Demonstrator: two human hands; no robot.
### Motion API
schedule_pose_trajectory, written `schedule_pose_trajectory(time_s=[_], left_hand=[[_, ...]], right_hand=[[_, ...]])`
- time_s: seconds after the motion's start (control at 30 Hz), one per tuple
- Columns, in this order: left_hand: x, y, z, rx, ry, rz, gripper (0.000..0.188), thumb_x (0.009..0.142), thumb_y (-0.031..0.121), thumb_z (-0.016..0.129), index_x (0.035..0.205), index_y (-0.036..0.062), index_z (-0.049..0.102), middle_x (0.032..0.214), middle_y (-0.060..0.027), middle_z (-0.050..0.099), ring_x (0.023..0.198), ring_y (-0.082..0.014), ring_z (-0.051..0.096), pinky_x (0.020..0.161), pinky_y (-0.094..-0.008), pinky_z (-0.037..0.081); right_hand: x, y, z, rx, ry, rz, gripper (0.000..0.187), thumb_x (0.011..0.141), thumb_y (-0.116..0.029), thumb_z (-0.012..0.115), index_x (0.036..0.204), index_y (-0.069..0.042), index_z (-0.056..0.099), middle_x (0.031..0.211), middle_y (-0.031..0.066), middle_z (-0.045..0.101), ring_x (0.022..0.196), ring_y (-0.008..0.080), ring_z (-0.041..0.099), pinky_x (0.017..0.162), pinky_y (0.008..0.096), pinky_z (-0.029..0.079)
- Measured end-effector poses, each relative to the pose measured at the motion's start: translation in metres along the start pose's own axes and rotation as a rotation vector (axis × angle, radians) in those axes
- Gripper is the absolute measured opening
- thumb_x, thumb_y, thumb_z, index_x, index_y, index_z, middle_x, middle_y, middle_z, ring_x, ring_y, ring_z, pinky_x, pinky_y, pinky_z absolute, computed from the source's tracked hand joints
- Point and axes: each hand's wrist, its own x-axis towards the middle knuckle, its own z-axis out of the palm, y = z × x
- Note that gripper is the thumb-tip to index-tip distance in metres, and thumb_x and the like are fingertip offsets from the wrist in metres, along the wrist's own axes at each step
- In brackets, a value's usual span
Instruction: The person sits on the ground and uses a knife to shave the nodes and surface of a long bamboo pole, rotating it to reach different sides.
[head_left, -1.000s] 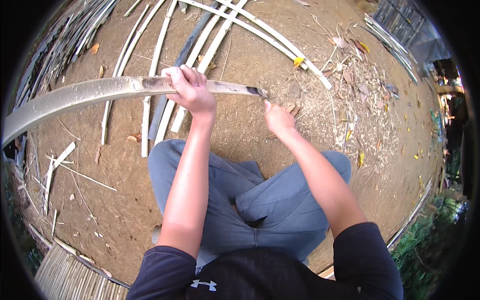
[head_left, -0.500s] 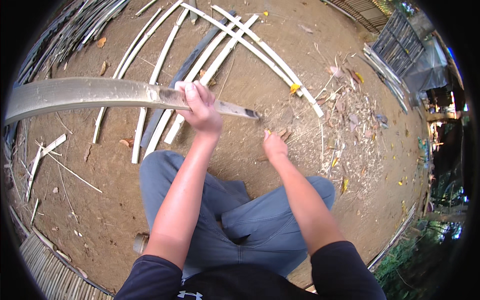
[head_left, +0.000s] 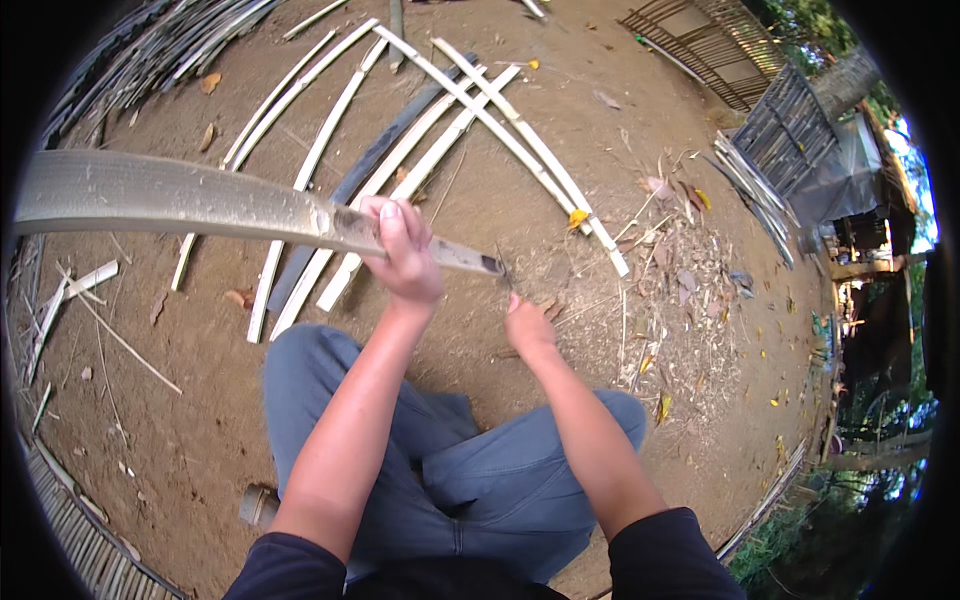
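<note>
My left hand [head_left: 405, 250] is closed around a long split bamboo strip [head_left: 180, 198], a little behind its narrow far end. From the left edge the strip runs across in front of me, raised above the ground, with dark marks near its tip. Just beyond that tip is my right hand [head_left: 528, 325], a fist with the thumb pointing forward. A thin dark blade-like tool [head_left: 505, 268] sticks up from this fist and meets or overlaps the tip of the strip. Its handle is hidden inside my fingers.
Several pale bamboo strips [head_left: 545, 165] and a dark one [head_left: 405, 118] lie crossed on the dirt ahead. Shavings and dry leaves [head_left: 685, 290] litter the ground at right. A pile of sticks [head_left: 150, 65] lies far left; a short cylindrical piece [head_left: 258, 505] sits beside my left leg.
The view has tilted, so the ground and both hands sit lower in it. Relative to the strip, my right hand has shifted slightly left, and the thin blade shows more clearly at the strip's tip.
</note>
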Motion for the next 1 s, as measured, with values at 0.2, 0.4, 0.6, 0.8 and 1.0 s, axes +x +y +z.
schedule_pose_trajectory(time_s=[0.2, 0.4, 0.6, 0.8, 1.0], left_hand=[[0.005, 0.000, 0.002, -0.025, 0.026, -0.026, 0.020, 0.101, 0.017, 0.037, 0.083, 0.0126, 0.032, 0.058, 0.0037, 0.029, 0.049, -0.0056, 0.024, 0.045, -0.0238, 0.024], [0.009, 0.002, -0.007, -0.044, 0.055, -0.038, 0.020, 0.102, 0.017, 0.037, 0.083, 0.0124, 0.031, 0.057, 0.0032, 0.028, 0.049, -0.0061, 0.024, 0.045, -0.0236, 0.024], [0.008, -0.001, 0.003, -0.025, 0.021, -0.022, 0.020, 0.101, 0.016, 0.037, 0.083, 0.0122, 0.031, 0.057, 0.0029, 0.028, 0.049, -0.0061, 0.023, 0.045, -0.0237, 0.023], [0.001, 0.001, 0.006, -0.044, 0.010, -0.036, 0.020, 0.101, 0.016, 0.036, 0.083, 0.0117, 0.031, 0.058, 0.0021, 0.028, 0.049, -0.0061, 0.023, 0.045, -0.0237, 0.023], [-0.003, 0.001, 0.004, -0.014, 0.005, -0.015, 0.019, 0.101, 0.016, 0.036, 0.083, 0.0127, 0.031, 0.058, 0.0038, 0.028, 0.048, -0.0052, 0.022, 0.044, -0.0229, 0.022]], right_hand=[[0.000, 0.010, 0.002, 0.040, 0.019, 0.024, 0.056, 0.103, -0.046, 0.034, 0.107, 0.001, 0.065, 0.099, 0.0289, 0.068, 0.096, 0.0418, 0.068, 0.085, 0.0504, 0.054], [-0.028, -0.030, -0.032, 0.024, 0.032, -0.069, 0.054, 0.103, -0.046, 0.033, 0.105, -0.001, 0.063, 0.100, 0.0301, 0.068, 0.098, 0.0408, 0.068, 0.084, 0.0505, 0.054], [0.008, 0.003, -0.007, -0.024, -0.054, 0.064, 0.055, 0.104, -0.044, 0.031, 0.112, -0.001, 0.064, 0.116, 0.0223, 0.067, 0.109, 0.0371, 0.065, 0.089, 0.0476, 0.052], [-0.007, -0.014, -0.023, 0.020, -0.127, -0.005, 0.055, 0.104, -0.043, 0.030, 0.115, 0.000, 0.063, 0.110, 0.0228, 0.069, 0.107, 0.0383, 0.066, 0.088, 0.0479, 0.053], [-0.014, 0.007, 0.001, -0.015, -0.022, 0.050, 0.053, 0.104, -0.043, 0.030, 0.116, 0.000, 0.059, 0.109, 0.0228, 0.069, 0.105, 0.0379, 0.067, 0.088, 0.0469, 0.053]])
